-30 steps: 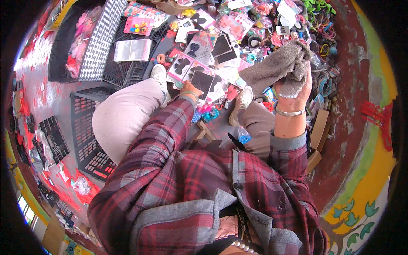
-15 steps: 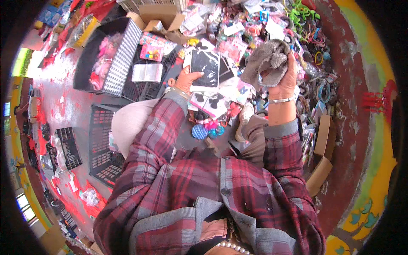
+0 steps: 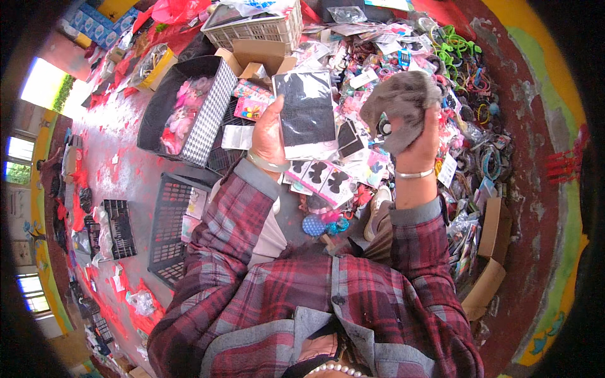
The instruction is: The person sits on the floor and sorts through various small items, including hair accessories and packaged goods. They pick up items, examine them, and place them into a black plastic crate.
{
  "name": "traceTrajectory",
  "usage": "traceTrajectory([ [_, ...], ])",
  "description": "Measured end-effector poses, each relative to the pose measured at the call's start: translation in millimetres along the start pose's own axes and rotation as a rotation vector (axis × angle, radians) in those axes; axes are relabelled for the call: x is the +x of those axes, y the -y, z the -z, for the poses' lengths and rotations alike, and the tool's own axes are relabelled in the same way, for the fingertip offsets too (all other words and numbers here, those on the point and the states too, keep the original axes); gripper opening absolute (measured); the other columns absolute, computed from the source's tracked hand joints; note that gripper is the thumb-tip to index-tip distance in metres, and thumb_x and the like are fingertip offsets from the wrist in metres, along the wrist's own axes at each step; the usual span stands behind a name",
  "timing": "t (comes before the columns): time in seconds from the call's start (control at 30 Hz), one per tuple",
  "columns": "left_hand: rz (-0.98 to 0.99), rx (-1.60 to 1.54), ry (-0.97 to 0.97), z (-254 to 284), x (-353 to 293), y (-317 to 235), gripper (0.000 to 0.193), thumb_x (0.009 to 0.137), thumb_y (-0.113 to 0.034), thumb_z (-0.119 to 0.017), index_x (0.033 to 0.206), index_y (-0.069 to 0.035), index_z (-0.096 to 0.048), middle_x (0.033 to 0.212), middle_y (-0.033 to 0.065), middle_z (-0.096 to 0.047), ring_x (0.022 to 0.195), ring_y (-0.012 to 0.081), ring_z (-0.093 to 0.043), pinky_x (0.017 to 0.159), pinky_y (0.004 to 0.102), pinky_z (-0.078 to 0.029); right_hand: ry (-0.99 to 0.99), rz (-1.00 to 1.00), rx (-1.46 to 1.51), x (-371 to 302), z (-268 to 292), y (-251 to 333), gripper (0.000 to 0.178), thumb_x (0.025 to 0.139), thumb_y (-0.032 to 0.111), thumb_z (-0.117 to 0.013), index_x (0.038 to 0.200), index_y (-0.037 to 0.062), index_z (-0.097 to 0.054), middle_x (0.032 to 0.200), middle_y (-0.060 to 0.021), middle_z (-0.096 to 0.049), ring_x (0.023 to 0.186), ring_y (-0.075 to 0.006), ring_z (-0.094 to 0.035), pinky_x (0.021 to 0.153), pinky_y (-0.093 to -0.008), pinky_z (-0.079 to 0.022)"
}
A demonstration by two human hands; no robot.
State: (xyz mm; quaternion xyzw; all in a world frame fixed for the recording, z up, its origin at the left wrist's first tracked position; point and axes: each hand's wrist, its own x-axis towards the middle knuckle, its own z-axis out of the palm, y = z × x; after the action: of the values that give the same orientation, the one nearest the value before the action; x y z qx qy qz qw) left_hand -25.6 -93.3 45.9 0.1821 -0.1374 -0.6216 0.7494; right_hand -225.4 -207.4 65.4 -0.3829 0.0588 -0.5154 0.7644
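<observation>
My left hand (image 3: 270,135) grips the left edge of a flat packet (image 3: 307,113), a black sheet on white card in clear plastic, with the thumb up along its side. In my right hand (image 3: 421,142) is a grey fluffy cloth (image 3: 400,104), bunched up and blurred, with a gap through its middle. Both hands are raised over a heap of small accessories. Below the packet lie white cards with black bow shapes (image 3: 324,179). A smaller black-and-white card (image 3: 350,138) shows just right of the packet.
A black box with a houndstooth side (image 3: 211,110) holds pink fluffy things on the left. Nearer stands a black plastic crate (image 3: 167,223). A cardboard box (image 3: 268,53) and a pale basket (image 3: 258,31) are farther back. Green hair ties (image 3: 457,50) and an opened carton (image 3: 495,233) lie right.
The packet has come up closer, and my left thumb has shifted from its face to its left edge. The grey cloth has turned and changed shape in my right hand. The view has shifted slightly.
</observation>
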Motion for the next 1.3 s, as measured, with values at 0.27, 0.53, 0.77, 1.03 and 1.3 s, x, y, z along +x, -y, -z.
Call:
traceTrajectory([
  [0.27,-0.018,0.007,-0.025,13.9,9.7,14.9,0.063,0.089,-0.056,-0.026,0.123,-0.006,-0.044,0.120,0.0114,-0.051,0.107,0.0261,-0.051,0.094,0.0393,-0.040,0.597,0.260,-1.491,-25.1,-41.9,-83.5,0.050,0.079,0.032,-0.057,0.125,0.0171,-0.046,0.131,-0.0117,-0.040,0.126,-0.0322,-0.031,0.102,-0.0494,-0.017],
  [0.53,-0.025,0.275,-0.073,-0.5,3.9,28.7,0.065,0.090,-0.056,-0.023,0.135,-0.009,-0.025,0.133,0.0094,-0.038,0.121,0.0230,-0.039,0.101,0.0374,-0.030,0.373,0.305,-1.601,3.2,-33.4,-95.5,0.052,0.079,0.035,-0.056,0.127,0.0179,-0.043,0.131,-0.0125,-0.039,0.126,-0.0325,-0.030,0.101,-0.0520,-0.018],
  [0.77,0.190,0.138,-0.004,21.1,4.2,32.1,0.050,0.092,-0.037,-0.038,0.130,-0.005,-0.033,0.126,0.0137,-0.044,0.112,0.0288,-0.047,0.096,0.0466,-0.037,0.100,0.218,-1.351,13.9,-24.1,-94.8,0.041,0.080,0.022,-0.055,0.117,0.0065,-0.049,0.113,-0.0190,-0.051,0.109,-0.0356,-0.047,0.091,-0.0399,-0.037],
  [1.03,0.023,0.085,-0.071,25.6,10.7,1.8,0.041,0.091,-0.032,-0.042,0.120,-0.001,-0.045,0.114,0.0131,-0.055,0.102,0.0282,-0.055,0.090,0.0430,-0.043,-0.456,0.028,-0.706,34.1,40.5,-90.2,0.032,0.088,0.026,-0.051,0.105,-0.0001,-0.056,0.091,-0.0071,-0.062,0.078,-0.0135,-0.055,0.070,-0.0281,-0.044],
  [1.3,0.050,-0.109,-0.057,35.2,16.2,10.0,0.041,0.092,-0.037,-0.037,0.108,-0.002,-0.052,0.105,0.0120,-0.058,0.096,0.0239,-0.057,0.085,0.0374,-0.046,0.482,0.446,-1.318,-10.7,-37.8,-95.2,0.052,0.069,0.011,-0.064,0.119,0.0084,-0.049,0.120,-0.0149,-0.048,0.112,-0.0330,-0.045,0.091,-0.0416,-0.037],
])
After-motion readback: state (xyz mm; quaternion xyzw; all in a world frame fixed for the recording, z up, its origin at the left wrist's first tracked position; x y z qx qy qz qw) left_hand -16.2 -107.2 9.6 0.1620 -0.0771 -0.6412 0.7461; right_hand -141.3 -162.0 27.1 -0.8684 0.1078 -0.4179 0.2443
